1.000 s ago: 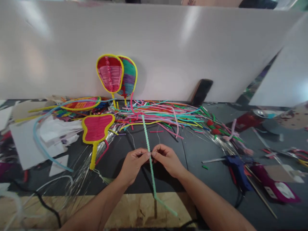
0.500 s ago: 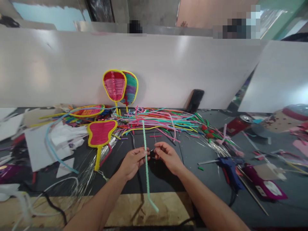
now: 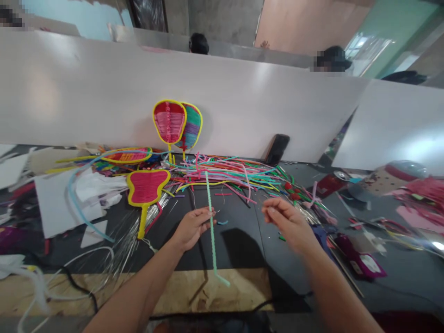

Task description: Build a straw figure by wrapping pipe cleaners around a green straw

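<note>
My left hand is closed in a pinch on a mint-green pipe cleaner. The pipe cleaner is long, looks twisted, and bends at its near end. A short bit of thin wire shows at the left fingertips. To the right, my right hand hovers over the dark table with thumb and fingers pinched together; whatever lies between them is too small to make out. A short blue piece of pipe cleaner rests on the table between my hands.
Beyond my hands lies a pile of coloured pipe cleaners. A pink-and-yellow fan lies left, with two more fans against the white partition. A phone, a red can and a purple box are right.
My right hand has moved away to the right from my left hand. The black thing between the fingers no longer shows, and the short blue piece is now visible on the table.
</note>
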`<action>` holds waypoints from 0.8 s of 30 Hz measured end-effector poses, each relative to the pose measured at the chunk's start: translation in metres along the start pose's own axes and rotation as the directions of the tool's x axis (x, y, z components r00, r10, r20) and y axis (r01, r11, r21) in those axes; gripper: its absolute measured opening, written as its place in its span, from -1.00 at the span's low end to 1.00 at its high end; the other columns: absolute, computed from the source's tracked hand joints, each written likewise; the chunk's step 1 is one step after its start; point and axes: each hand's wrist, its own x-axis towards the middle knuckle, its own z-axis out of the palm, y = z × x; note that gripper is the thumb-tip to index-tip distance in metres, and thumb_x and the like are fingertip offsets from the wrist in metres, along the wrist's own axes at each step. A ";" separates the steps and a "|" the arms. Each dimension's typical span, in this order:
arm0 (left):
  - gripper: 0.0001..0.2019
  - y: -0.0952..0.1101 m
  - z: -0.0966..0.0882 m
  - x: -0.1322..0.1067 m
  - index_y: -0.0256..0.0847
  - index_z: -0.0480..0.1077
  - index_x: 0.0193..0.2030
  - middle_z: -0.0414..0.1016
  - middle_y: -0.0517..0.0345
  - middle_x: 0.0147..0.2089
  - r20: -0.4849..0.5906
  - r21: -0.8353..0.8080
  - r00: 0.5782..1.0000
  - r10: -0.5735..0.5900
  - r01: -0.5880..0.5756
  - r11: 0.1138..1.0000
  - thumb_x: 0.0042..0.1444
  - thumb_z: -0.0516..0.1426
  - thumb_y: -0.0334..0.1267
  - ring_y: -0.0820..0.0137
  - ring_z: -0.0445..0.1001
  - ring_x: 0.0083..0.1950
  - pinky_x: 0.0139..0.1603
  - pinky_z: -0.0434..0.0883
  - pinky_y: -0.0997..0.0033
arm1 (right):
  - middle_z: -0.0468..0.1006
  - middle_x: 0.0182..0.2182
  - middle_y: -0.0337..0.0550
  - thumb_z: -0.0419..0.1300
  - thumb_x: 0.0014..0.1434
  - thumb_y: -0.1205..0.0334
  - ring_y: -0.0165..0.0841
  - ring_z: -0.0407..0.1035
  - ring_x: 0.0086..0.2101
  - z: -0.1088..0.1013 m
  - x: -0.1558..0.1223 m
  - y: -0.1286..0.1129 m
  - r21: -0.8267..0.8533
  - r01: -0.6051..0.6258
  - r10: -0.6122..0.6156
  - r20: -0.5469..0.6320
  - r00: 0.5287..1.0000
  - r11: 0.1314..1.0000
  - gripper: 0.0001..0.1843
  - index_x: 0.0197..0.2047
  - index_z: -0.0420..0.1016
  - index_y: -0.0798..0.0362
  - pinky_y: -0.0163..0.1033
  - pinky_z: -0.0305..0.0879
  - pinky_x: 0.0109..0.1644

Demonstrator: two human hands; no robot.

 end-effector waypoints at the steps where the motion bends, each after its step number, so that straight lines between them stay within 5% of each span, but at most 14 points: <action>1: -0.84 -0.001 0.000 0.000 -0.31 0.53 -0.42 0.51 0.03 -0.16 0.001 -0.001 1.000 0.000 0.000 1.000 -0.17 0.34 -0.29 0.44 0.45 -0.23 -0.10 0.46 0.36 | 0.50 -0.38 -0.19 0.22 0.09 0.18 -0.42 0.34 -0.44 0.001 -0.011 0.005 -0.110 -0.001 0.007 0.049 0.999 0.994 -0.83 -0.21 0.48 -0.02 -0.27 0.30 -0.32; 6: -0.86 -0.003 0.002 0.001 -0.31 0.53 -0.43 0.51 0.06 -0.19 0.001 0.007 1.000 0.028 -0.028 1.000 -0.16 0.33 -0.31 0.48 0.44 -0.27 -0.13 0.46 0.40 | 0.50 -0.17 -0.14 0.16 0.07 0.39 -0.37 0.39 -0.32 0.028 -0.065 0.037 -0.363 0.109 0.026 0.349 0.937 0.926 -0.61 -0.02 0.43 -0.09 -0.21 0.33 -0.17; 11: -0.87 -0.005 0.004 0.003 -0.32 0.53 -0.44 0.52 0.07 -0.24 -0.010 -0.006 0.999 0.033 -0.033 0.999 -0.18 0.33 -0.33 0.47 0.44 -0.26 -0.11 0.45 0.36 | 0.41 -0.07 -0.13 0.17 0.04 0.47 -0.39 0.37 -0.28 0.056 -0.098 0.047 -0.267 0.094 0.011 0.367 0.930 0.959 -0.38 0.15 0.24 -0.16 -0.24 0.35 -0.13; 16: -0.87 -0.005 0.004 0.003 -0.33 0.53 -0.48 0.51 0.07 -0.20 -0.026 0.005 0.998 0.048 -0.048 0.999 -0.20 0.34 -0.33 0.46 0.44 -0.24 -0.11 0.46 0.36 | 0.44 -0.17 -0.10 0.11 0.11 0.43 -0.37 0.39 -0.21 0.072 -0.106 0.040 -0.235 0.315 -0.200 0.409 0.890 0.920 -0.70 -0.11 0.47 -0.05 -0.25 0.36 -0.12; 20: -0.86 -0.001 0.004 0.004 -0.31 0.54 -0.49 0.50 0.09 -0.20 -0.032 0.027 0.999 0.042 -0.041 0.999 -0.23 0.35 -0.32 0.46 0.44 -0.22 -0.13 0.47 0.42 | 0.48 -0.14 -0.09 0.12 0.13 0.39 -0.38 0.40 -0.13 0.070 -0.105 0.035 -0.248 0.377 -0.245 0.435 0.866 0.893 -0.70 -0.06 0.44 -0.03 -0.27 0.36 -0.05; 24: -0.84 0.001 0.006 0.005 -0.30 0.54 -0.50 0.50 0.07 -0.21 -0.062 0.044 0.998 0.030 -0.027 0.999 -0.26 0.37 -0.30 0.41 0.44 -0.18 -0.13 0.48 0.44 | 0.45 -0.04 -0.02 0.06 0.14 0.42 -0.33 0.36 -0.05 0.040 -0.106 0.038 -0.477 0.380 -0.239 0.331 0.913 0.792 -0.58 0.08 0.34 -0.01 -0.22 0.36 -0.01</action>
